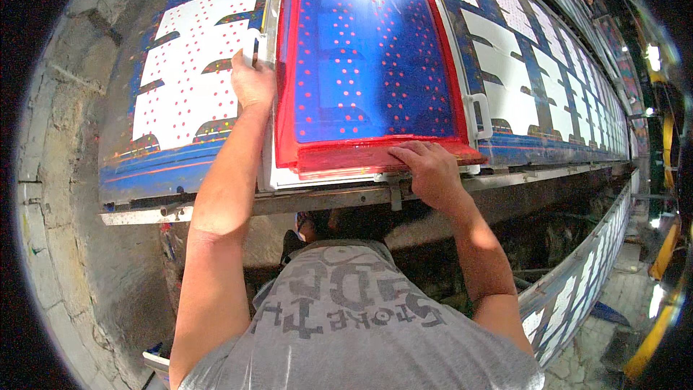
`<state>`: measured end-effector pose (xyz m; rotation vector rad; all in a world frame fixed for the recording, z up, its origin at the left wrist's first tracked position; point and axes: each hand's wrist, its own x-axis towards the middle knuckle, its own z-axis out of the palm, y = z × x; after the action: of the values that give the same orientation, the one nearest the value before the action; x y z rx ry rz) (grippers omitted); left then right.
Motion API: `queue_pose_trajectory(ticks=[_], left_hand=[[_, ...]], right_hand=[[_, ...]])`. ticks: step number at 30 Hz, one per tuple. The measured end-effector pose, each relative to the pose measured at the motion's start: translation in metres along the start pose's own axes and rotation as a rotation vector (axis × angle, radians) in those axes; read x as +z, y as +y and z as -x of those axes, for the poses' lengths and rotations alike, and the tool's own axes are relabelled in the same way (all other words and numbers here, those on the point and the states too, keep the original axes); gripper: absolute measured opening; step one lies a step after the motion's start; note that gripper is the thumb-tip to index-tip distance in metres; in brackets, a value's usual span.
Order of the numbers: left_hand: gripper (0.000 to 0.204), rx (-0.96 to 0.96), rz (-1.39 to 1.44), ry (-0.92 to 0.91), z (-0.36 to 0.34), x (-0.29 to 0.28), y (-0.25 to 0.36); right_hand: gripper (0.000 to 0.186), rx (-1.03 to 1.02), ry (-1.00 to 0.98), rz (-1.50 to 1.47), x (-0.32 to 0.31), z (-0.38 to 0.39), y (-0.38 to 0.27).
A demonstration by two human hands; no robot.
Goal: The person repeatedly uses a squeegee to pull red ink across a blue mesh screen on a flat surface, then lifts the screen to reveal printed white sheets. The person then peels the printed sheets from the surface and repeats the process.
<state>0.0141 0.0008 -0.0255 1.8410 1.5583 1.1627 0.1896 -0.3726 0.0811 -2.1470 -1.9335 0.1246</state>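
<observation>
A screen printing frame (268, 166) with a white border lies on the long table in front of me. Its blue mesh (419, 50) is dotted with red, and red ink coats the margins. My left hand (253, 85) is closed round the white handle (250, 43) on the frame's left side. Along the near edge of the mesh lies a wide, red-smeared squeegee (346, 162). Over its right part my right hand (431, 171) is closed, fingers on top and thumb hidden. A second white handle (480, 115) sticks out at the frame's right side, untouched.
White cut fabric pieces with red dots (191, 65) lie left of the frame. More white pieces (505, 94) run along the table to the right. A metal rail (325, 198) edges the table's near side. Another table with white pieces (585, 274) stands at lower right.
</observation>
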Motion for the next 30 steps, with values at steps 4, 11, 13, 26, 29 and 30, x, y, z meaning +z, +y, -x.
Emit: queue_pose_trajectory(ticks=[4, 11, 13, 26, 29, 30], left_hand=[[0.05, -0.004, 0.04, -0.008, 0.001, -0.002, 0.002], [0.043, 0.021, 0.069, -0.011, 0.002, -0.003, -0.002], [0.042, 0.017, 0.095, -0.012, 0.001, 0.0, -0.006], [0.046, -0.077, 0.033, -0.067, 0.007, -0.011, 0.024], [0.051, -0.126, 0.005, -0.069, 0.008, -0.013, 0.03], [0.051, -0.136, 0.04, -0.074, 0.008, -0.013, 0.03]], right_hand=[[0.042, -0.053, 0.128, 0.038, 0.013, -0.007, 0.01], [0.047, -0.113, 0.109, 0.067, 0.006, -0.09, 0.065], [0.052, -0.095, 0.046, 0.085, 0.004, -0.123, 0.087], [0.04, -0.146, 0.084, 0.198, 0.008, -0.394, 0.239], [0.044, -0.104, 0.091, 0.21, 0.007, -0.436, 0.259], [0.046, -0.082, 0.063, 0.205, 0.006, -0.448, 0.263]])
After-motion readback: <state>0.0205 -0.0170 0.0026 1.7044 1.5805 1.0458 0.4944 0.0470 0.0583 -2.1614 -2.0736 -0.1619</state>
